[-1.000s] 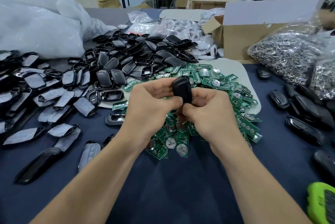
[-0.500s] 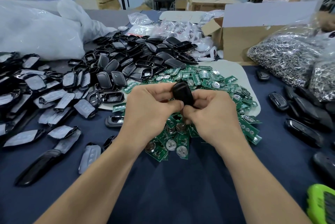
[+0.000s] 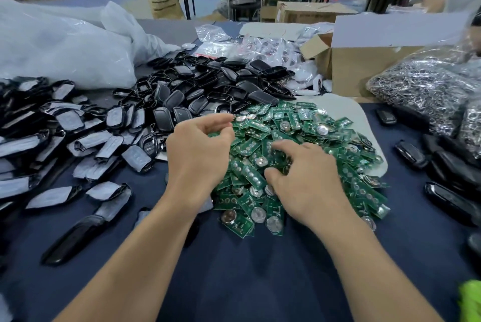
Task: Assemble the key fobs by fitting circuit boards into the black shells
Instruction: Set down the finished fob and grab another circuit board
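While left hand [image 3: 200, 155] hovers, grip loosely apart, right hand [image 3: 309, 181] on circuit boards [image 3: 312, 123], grip unclear, bag of metal rings [image 3: 421, 87]

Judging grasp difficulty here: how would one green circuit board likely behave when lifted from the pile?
Probably stiff and light: each circuit board is a thin flat slab. Unlikely to roll, though its coin cell adds weight. Heaped loosely, neighbours may slide when the right hand digs in.

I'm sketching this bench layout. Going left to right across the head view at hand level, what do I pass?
Film-wrapped black shells → left hand → right hand → black fobs
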Demonstrator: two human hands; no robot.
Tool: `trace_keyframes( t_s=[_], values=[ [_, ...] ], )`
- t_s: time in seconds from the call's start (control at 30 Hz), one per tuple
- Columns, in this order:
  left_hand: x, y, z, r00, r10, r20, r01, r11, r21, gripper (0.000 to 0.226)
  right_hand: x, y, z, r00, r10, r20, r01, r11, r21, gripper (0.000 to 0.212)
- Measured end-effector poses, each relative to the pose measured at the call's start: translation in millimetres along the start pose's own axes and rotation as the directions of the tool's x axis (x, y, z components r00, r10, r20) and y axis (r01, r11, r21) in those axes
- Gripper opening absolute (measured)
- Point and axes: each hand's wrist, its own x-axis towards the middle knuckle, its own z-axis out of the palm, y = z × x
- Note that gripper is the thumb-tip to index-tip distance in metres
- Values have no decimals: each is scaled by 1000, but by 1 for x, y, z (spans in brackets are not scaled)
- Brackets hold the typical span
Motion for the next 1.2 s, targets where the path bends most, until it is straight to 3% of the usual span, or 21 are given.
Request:
trace_keyframes(
  t_s=[0.13,0.27,0.37,0.43,0.53,0.67,0.8,0.87,0.97,1.03,1.2],
  values=[
    [12,-7,-5,998,-10,-57,12,999,37,21,1,-4,1,1000,5,-9,-5,1000,11,13],
    [22,-12,-11,992,-27,-127,31,999,31,22,1,0,1,997,50,-62,-41,989,139,25],
    [36,-18,-25,986,-13,-169,29,996,89,27,-2,3,0,987,61,-151,-7,943,334,23],
    [50,-21,-35,991,29,-134,2,975,224,40,-4,2,-2,986,69,-150,11,880,475,22],
    [65,-27,-40,999,32,-22,-15,846,534,58,-4,2,-2,992,70,-104,2,818,575,20],
    [72,-39,-41,990,-6,138,-95,691,716,44,-5,-2,-2,994,54,-93,22,745,666,22],
    [75,-39,-41,997,2,72,-49,750,660,33,-4,2,-4,992,110,-61,-25,650,759,27],
    [72,-40,-42,999,-4,31,-16,788,616,40,-3,5,-8,991,127,-37,-47,595,802,26],
    [68,-40,-46,999,-33,-7,30,788,615,54,-4,4,-14,993,119,-9,-55,526,849,15],
    [67,-39,-46,999,-37,-10,35,779,627,46,-5,1,-14,993,120,6,-65,495,867,7],
    [62,-27,-32,988,153,-2,-126,825,550,48,-4,4,-7,983,182,-25,-91,600,795,32]
  ],
)
